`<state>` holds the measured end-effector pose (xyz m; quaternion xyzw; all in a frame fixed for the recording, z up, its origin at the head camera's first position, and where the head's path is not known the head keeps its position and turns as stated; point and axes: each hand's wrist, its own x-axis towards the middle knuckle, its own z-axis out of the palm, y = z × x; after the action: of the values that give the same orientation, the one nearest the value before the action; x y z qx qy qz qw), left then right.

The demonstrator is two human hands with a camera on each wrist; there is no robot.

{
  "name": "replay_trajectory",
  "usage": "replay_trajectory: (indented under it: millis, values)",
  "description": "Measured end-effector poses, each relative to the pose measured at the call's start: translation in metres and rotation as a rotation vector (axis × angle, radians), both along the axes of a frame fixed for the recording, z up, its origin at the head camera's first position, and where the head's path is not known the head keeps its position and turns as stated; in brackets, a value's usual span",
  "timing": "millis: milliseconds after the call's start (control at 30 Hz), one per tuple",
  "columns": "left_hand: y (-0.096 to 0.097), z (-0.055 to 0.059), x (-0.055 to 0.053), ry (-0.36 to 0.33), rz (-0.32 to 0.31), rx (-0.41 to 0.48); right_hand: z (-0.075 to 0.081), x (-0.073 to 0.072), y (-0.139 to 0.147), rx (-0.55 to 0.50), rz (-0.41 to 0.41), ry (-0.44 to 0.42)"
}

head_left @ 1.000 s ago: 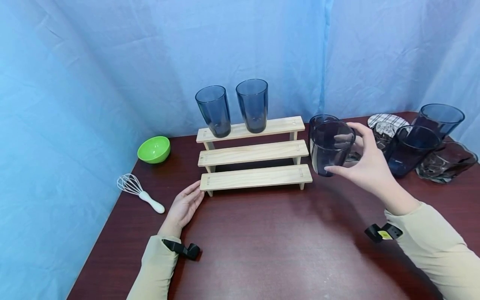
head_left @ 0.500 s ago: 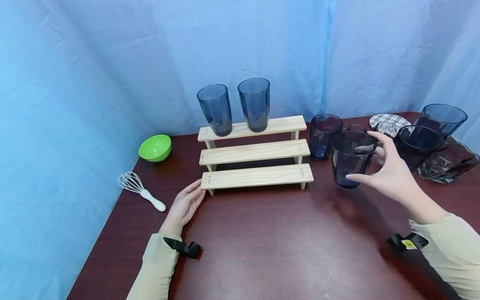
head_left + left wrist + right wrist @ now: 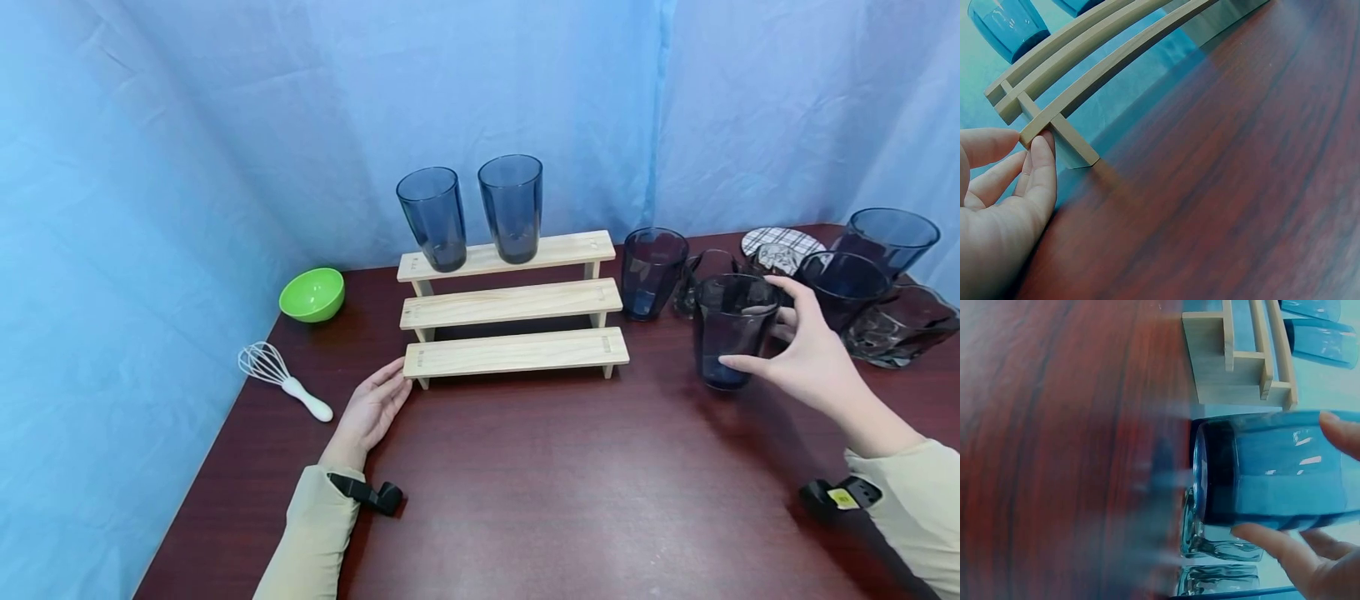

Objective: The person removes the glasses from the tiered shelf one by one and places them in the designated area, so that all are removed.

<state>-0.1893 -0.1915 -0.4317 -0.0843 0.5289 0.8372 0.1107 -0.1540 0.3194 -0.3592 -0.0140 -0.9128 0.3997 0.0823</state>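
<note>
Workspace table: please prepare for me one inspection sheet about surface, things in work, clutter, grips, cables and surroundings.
Surface: dark red-brown table, glossy.
Job's things: wooden rack, two blue glasses upright on its top shelf; one held glass; other glassware at right.
Clutter: green bowl and white whisk, left of the rack; checked disc near other glassware.
Grips: left grip pinches the lowest shelf's left end; right grip holds the held glass; whether its base touches the table is unclear.
Cables: nothing seen.
Surroundings: blue fabric behind and left.

Held tumbler (image 3: 718,332): smooth, glossy glass; rack (image 3: 513,352): matt wood; tabletop (image 3: 525,483): glossy.
</note>
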Motion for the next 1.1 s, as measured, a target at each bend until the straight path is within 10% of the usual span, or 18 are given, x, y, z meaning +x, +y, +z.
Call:
replay_trajectory:
  millis: [1100]
  values:
    - [0.001,0.001,0.001,0.007,-0.002,-0.003,-0.018,-0.005,0.018,-0.065,-0.044,0.058]
